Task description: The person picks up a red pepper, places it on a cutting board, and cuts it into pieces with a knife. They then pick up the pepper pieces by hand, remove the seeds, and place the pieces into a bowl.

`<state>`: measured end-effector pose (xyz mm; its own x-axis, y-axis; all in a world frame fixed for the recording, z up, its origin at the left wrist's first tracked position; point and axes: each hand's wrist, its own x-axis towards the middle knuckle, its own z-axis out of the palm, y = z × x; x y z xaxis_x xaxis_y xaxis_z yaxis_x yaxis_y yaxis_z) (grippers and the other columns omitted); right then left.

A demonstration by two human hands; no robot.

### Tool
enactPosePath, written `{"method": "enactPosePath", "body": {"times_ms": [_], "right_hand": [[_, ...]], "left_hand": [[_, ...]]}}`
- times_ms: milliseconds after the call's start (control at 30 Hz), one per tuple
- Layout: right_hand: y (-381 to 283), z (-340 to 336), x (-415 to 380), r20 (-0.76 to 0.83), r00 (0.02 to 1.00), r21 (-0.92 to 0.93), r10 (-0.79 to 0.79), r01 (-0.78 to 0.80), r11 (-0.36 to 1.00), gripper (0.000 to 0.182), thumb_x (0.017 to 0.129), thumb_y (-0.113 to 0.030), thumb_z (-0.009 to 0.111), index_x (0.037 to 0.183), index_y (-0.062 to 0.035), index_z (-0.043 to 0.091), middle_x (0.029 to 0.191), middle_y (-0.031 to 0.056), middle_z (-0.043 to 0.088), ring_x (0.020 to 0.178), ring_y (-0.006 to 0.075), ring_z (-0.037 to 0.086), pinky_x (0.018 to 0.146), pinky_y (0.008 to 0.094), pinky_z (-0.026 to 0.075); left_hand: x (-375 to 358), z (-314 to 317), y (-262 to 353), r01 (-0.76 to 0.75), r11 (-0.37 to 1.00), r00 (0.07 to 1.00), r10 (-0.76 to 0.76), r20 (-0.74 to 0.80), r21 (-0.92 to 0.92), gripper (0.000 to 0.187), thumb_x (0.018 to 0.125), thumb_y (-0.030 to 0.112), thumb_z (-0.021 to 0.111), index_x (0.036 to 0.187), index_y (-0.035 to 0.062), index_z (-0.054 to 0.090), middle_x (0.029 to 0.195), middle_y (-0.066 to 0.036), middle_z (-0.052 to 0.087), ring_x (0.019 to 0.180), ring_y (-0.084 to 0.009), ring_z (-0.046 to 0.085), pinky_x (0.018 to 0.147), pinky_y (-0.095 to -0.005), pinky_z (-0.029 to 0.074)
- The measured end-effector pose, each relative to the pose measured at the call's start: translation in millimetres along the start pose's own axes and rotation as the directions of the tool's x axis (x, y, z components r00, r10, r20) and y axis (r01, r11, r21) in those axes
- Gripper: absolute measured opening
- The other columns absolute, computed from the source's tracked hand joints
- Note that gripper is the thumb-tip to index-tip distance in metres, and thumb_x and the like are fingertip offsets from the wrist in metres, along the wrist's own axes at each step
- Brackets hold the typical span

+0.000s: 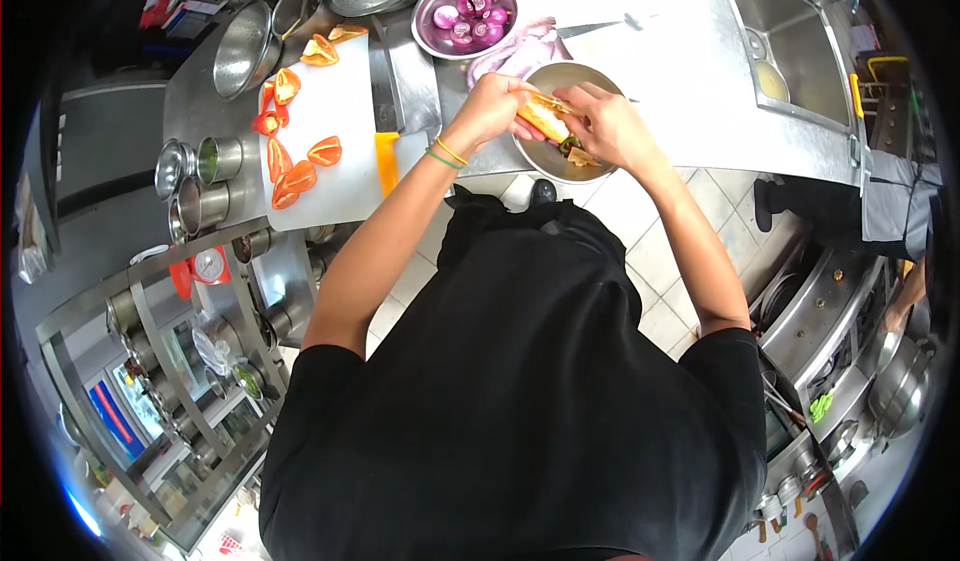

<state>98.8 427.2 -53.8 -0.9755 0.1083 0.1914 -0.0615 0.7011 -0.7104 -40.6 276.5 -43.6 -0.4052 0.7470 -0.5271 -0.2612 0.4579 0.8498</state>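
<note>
My left hand (497,111), with a yellow and a green band at the wrist, holds an orange bell pepper piece (546,121), its pale inside facing up. Bent fingers of my right hand (607,128) press on the same piece from the other side; their tips are partly hidden. Both hands are over a metal bowl (543,165) at the counter's edge, with pepper scraps (580,159) in it. To the left, several cut orange-red pepper pieces (294,183) lie on a white cutting board (335,111). A yellow handle (387,164) rests at the board's right edge.
Behind the bowl are a colander (418,31) of peeled purple onions (478,21), a crumpled purplish bag (515,53) and a knife (590,29). Metal bowls (243,51) and pots (203,204) flank the board. A sink (790,51) is at right; another person's arm (905,296) reaches over a pan.
</note>
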Motion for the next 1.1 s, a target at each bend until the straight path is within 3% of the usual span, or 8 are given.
{"method": "enactPosePath", "body": {"times_ms": [167,267,333,400,500,667,867,1100], "right_hand": [[9,18,0,-0.201,0.977,-0.044,-0.067,0.059,0.997,0.011,0.085,-0.01,0.062,0.091,-0.0016,0.06,0.071,0.0168,0.061,0.066,0.035,0.062,0.061,0.0422,0.049],[12,23,1,-0.327,0.931,0.143,0.163,-0.121,0.982,0.009,0.086,-0.009,0.061,0.086,-0.0003,0.06,0.073,0.0162,0.063,0.063,0.0319,0.062,0.057,0.0379,0.048],[20,18,5,-0.221,0.766,0.547,0.604,-0.416,0.727,0.011,0.086,-0.009,0.061,0.083,0.0017,0.06,0.071,0.015,0.064,0.062,0.0317,0.062,0.057,0.0356,0.048],[29,16,-1,-0.137,0.792,0.468,0.595,-0.478,0.743,0.012,0.084,-0.011,0.064,0.085,0.0012,0.062,0.082,0.0135,0.066,0.068,0.0311,0.063,0.062,0.038,0.049],[13,17,-11,-0.334,0.942,-0.15,-0.037,-0.014,0.989,0.023,0.08,-0.015,0.069,0.101,-0.0036,0.067,0.099,0.0106,0.063,0.085,0.0258,0.061,0.074,0.0388,0.049],[-25,11,-3,-0.243,0.964,-0.325,-0.109,0.025,0.945,0.012,0.075,-0.012,0.068,0.086,-0.0076,0.066,0.076,0.0069,0.056,0.075,0.0254,0.058,0.066,0.04,0.046],[-23,18,6,-0.127,0.984,-0.41,-0.128,0.066,0.91,0.007,0.073,-0.012,0.064,0.077,-0.0063,0.06,0.072,0.0068,0.061,0.07,0.0244,0.061,0.066,0.0366,0.049],[-26,13,4,-0.066,0.99,-0.374,-0.128,0.095,0.923,0.008,0.074,-0.013,0.063,0.076,-0.0054,0.061,0.071,0.0092,0.063,0.068,0.0264,0.063,0.061,0.0393,0.05]], "left_hand": [[-7,8,2,0.034,0.992,0.999,-0.033,0.013,-0.12,0.029,0.096,0.006,0.04,0.114,-0.0116,0.055,0.093,-0.021,0.067,0.069,-0.0268,0.07,0.058,-0.0297,0.058],[-13,13,3,-0.033,0.992,0.999,0.031,-0.018,-0.118,0.029,0.096,0.005,0.04,0.113,-0.0116,0.056,0.093,-0.021,0.067,0.069,-0.0262,0.07,0.058,-0.029,0.058],[-16,11,-3,-0.154,0.988,0.974,0.157,-0.163,0.034,0.028,0.096,0.004,0.041,0.112,-0.0119,0.057,0.094,-0.021,0.067,0.07,-0.0255,0.07,0.057,-0.0281,0.059],[-12,1,-11,-0.193,0.98,0.966,0.199,-0.164,0.051,0.027,0.096,0.004,0.041,0.112,-0.0119,0.057,0.094,-0.021,0.067,0.07,-0.0251,0.07,0.057,-0.0278,0.059],[-11,-5,-13,-0.211,0.976,0.962,0.217,-0.164,0.056,0.027,0.095,0.004,0.043,0.111,-0.012,0.057,0.093,-0.02,0.067,0.07,-0.0241,0.07,0.058,-0.0274,0.059],[-11,8,-8,-0.264,0.952,0.946,0.287,-0.154,0.153,0.025,0.094,0.003,0.045,0.109,-0.0095,0.059,0.091,-0.016,0.067,0.072,-0.0214,0.069,0.059,-0.0272,0.059],[-20,26,8,-0.353,0.7,0.83,0.54,-0.137,0.621,0.021,0.087,0.001,0.051,0.103,-0.0056,0.064,0.089,-0.02,0.068,0.079,-0.0286,0.069,0.071,-0.0348,0.054],[-16,27,-1,-0.405,0.642,0.788,0.606,-0.107,0.651,0.02,0.087,0.0,0.051,0.102,-0.0054,0.064,0.089,-0.02,0.068,0.08,-0.0277,0.068,0.072,-0.0343,0.054]]}}
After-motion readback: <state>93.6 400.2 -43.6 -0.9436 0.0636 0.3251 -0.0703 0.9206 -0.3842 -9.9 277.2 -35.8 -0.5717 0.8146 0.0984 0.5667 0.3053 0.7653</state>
